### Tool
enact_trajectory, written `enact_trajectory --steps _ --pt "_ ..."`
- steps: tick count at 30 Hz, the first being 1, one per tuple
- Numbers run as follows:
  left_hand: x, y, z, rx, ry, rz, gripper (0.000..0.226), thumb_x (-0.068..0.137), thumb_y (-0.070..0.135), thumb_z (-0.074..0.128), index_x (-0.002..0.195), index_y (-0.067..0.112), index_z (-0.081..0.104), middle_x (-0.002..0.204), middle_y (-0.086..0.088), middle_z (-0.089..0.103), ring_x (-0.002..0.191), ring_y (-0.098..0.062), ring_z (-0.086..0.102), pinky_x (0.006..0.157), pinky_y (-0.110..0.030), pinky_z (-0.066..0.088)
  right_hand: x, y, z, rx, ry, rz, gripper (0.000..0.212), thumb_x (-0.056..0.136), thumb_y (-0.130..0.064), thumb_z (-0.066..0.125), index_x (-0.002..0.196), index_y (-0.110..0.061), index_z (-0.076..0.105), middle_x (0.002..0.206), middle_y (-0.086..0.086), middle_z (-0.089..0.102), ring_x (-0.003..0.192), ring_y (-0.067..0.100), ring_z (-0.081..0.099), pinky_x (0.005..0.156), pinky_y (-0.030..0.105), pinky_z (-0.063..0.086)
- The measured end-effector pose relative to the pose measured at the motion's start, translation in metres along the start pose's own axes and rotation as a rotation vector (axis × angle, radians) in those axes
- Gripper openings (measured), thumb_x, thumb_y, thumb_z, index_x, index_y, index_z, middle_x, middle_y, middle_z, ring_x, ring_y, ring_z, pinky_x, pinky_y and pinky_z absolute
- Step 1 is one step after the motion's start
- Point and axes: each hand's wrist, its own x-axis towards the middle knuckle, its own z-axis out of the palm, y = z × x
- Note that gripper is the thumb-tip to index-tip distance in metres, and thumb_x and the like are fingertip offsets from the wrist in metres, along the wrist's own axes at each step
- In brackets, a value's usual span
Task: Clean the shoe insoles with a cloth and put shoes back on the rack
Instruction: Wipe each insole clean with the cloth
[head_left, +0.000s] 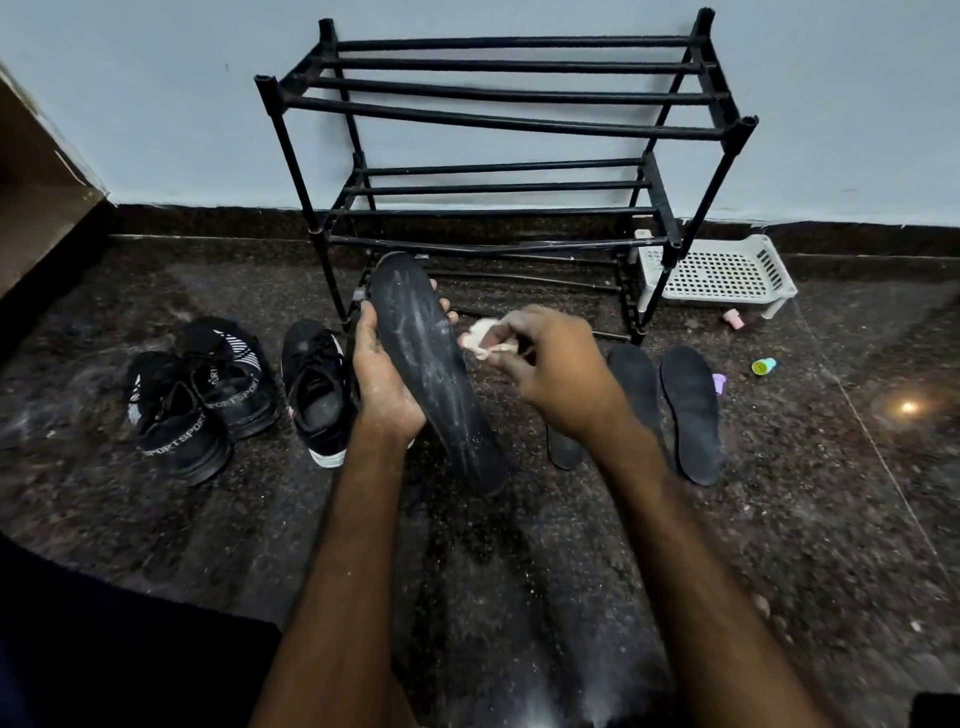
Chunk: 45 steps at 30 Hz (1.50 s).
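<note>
The left hand (387, 379) grips a black insole (431, 364), streaked with pale dust, held up off the floor in front of the black rack (498, 124). The right hand (550, 369) pinches a pale cloth (480, 338) just beside the insole's edge — contact cannot be confirmed. Two insoles (691, 410) lie on the floor to the right; three black shoes (228, 389) stand left — none on the rack.
</note>
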Motion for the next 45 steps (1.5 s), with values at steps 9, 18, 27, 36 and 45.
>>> enact_trajectory --steps 9,18,27,36,45 --pt "0.002 0.012 -0.011 -0.005 -0.053 0.082 0.072 0.097 0.061 0.036 0.139 0.006 0.053 0.116 -0.012 0.063 0.101 -0.026 0.062 0.093 -0.045 0.052 -0.019 0.033 0.004 -0.315 -0.728 0.236 0.012 0.083 -0.011 0.075 0.093 -0.016 0.074 0.088 -0.003 0.068 0.076 0.009 0.06 0.067 0.022 0.048" --pt "-0.016 -0.039 0.025 0.115 -0.047 -0.21 0.066 0.098 0.058 0.038 0.102 0.004 0.075 0.098 -0.015 0.071 0.085 -0.027 0.07 0.076 -0.038 0.06 0.005 0.018 -0.007 0.002 0.372 0.147 0.012 0.093 -0.013 0.063 0.102 -0.018 0.068 0.103 -0.002 0.055 0.087 0.005 0.052 0.069 0.0 0.035" --pt "-0.007 -0.047 0.011 0.078 -0.011 -0.259 0.069 0.095 0.061 0.036 0.105 0.006 0.075 0.102 -0.015 0.071 0.085 -0.027 0.07 0.077 -0.035 0.056 0.007 0.028 0.026 -0.132 -0.109 0.01 0.04 0.084 -0.009 0.073 0.123 -0.009 0.065 0.126 0.0 0.05 0.11 0.019 0.054 0.098 0.03 0.045" --pt "-0.012 -0.053 0.018 0.141 -0.066 -0.349 0.064 0.097 0.056 0.038 0.107 0.004 0.073 0.099 -0.015 0.072 0.083 -0.025 0.07 0.077 -0.036 0.054 0.004 0.042 0.024 -0.095 0.422 -0.056 0.016 0.09 -0.01 0.067 0.105 -0.008 0.069 0.107 0.002 0.064 0.094 0.018 0.062 0.082 0.037 0.055" --pt "-0.016 -0.059 0.022 0.168 -0.059 -0.388 0.059 0.096 0.054 0.041 0.105 0.007 0.075 0.101 -0.012 0.072 0.089 -0.021 0.07 0.087 -0.033 0.051 0.0 0.044 0.036 -0.181 0.461 0.038 0.015 0.089 -0.012 0.064 0.103 -0.009 0.066 0.099 0.004 0.061 0.089 0.023 0.058 0.076 0.041 0.053"
